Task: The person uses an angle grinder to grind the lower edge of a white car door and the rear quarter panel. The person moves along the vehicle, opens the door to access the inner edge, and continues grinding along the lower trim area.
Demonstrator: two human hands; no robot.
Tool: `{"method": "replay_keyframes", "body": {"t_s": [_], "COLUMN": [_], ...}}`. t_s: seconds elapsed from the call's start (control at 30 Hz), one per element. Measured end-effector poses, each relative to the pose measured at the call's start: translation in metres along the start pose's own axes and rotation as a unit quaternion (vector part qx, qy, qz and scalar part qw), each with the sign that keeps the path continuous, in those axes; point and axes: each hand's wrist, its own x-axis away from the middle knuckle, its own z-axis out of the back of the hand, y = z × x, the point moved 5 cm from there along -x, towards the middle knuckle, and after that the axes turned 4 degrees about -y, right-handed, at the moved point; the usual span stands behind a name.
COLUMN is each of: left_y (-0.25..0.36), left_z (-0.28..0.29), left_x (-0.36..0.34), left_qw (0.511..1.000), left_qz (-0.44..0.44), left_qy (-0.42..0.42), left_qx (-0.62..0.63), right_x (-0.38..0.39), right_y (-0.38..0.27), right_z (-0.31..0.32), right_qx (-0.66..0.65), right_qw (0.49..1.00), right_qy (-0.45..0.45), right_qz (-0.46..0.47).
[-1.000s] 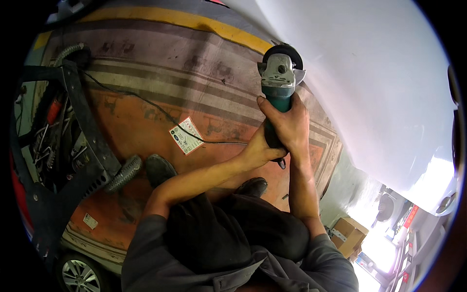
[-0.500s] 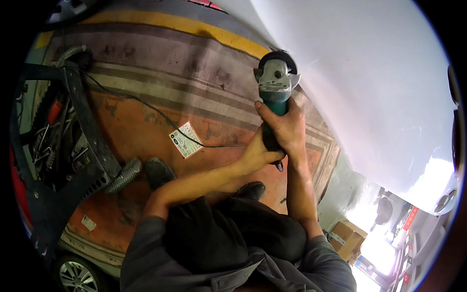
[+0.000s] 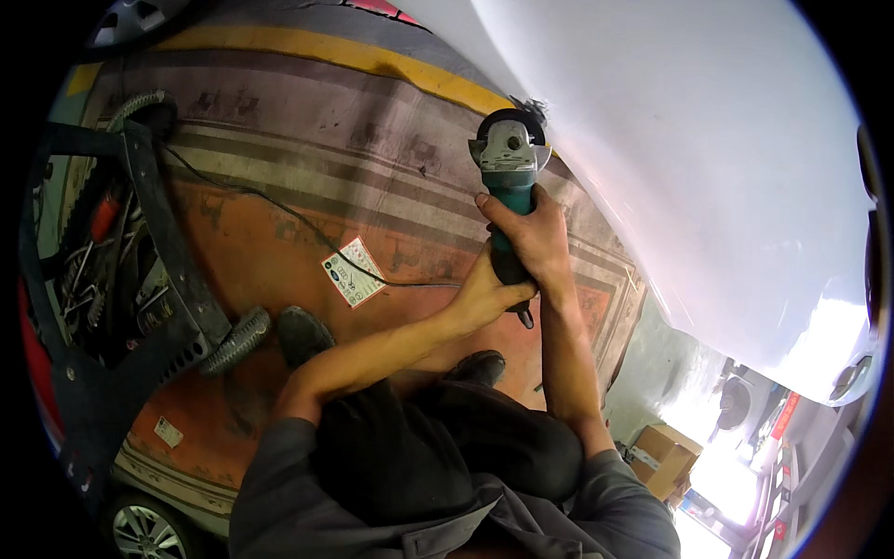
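I am in a car repair workshop. A big white car body panel (image 3: 708,168) curves up beside me. The floor (image 3: 279,252) is worn and orange, with a yellow painted line (image 3: 326,51) across it (the kind garages have). A black metal tool cart (image 3: 112,279) full of tools stands on my left. I hold a green angle grinder (image 3: 509,186), its cord (image 3: 279,210) trailing over the floor. A car wheel (image 3: 144,533) sits down low.
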Motion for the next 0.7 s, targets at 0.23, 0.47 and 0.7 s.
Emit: {"method": "replay_keyframes", "body": {"t_s": [0.23,0.47,0.7], "left_y": [0.017,0.003,0.002], "left_z": [-0.005,0.006,0.01], "left_x": [-0.001,-0.002,-0.004], "left_qw": [0.999,1.0,0.999], "left_qz": [0.002,-0.012,-0.028], "left_qy": [0.008,0.003,0.019], "left_qx": [-0.032,-0.019,-0.019], "right_x": [0.003,-0.004,-0.007], "right_y": [-0.014,-0.004,-0.011], "right_z": [0.005,-0.002,-0.005], "right_qx": [-0.006,0.028,0.024], "right_qw": [1.0,1.0,1.0], "right_qy": [0.004,0.012,0.001], "right_qz": [0.011,0.001,0.002]}}
